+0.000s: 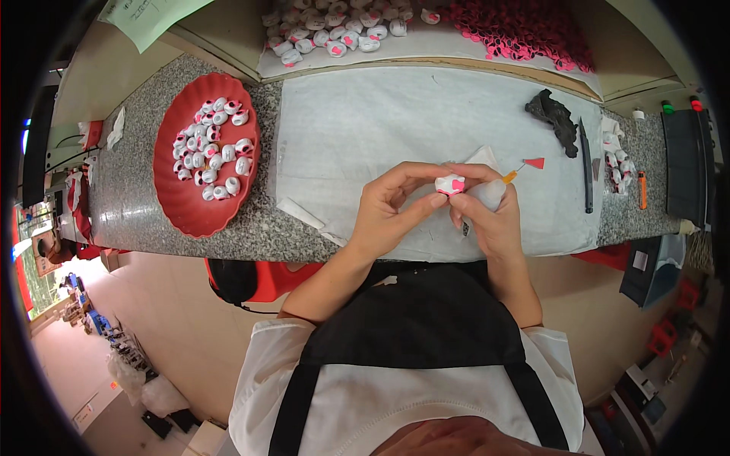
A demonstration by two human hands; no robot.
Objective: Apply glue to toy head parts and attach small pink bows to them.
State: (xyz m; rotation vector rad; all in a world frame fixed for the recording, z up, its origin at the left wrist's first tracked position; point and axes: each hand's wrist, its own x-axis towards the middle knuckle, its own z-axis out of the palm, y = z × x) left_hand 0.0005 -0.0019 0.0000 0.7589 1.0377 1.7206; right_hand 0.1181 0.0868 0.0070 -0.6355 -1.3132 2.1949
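Over the white sheet, both hands pinch a small white toy head with pink patches [449,185]. My left hand [388,209] grips its left side between thumb and fingers. From the other side my right hand [494,220] steadies it with thumb and index finger. Tucked in that same right hand is a small translucent squeeze bottle [491,195] with a yellow nozzle [509,177]. A thin needle runs from the nozzle toward a little red flag [534,163]. What lies beneath the fingers is partly hidden.
A red scalloped plate [169,152] at left bears several similar heads. On the shelf behind are more white pieces [334,34] and a heap of pink parts [525,34]. Black crumpled material [553,118], a black pen-like tool [586,167] and an orange-barrelled item [642,190] lie right.
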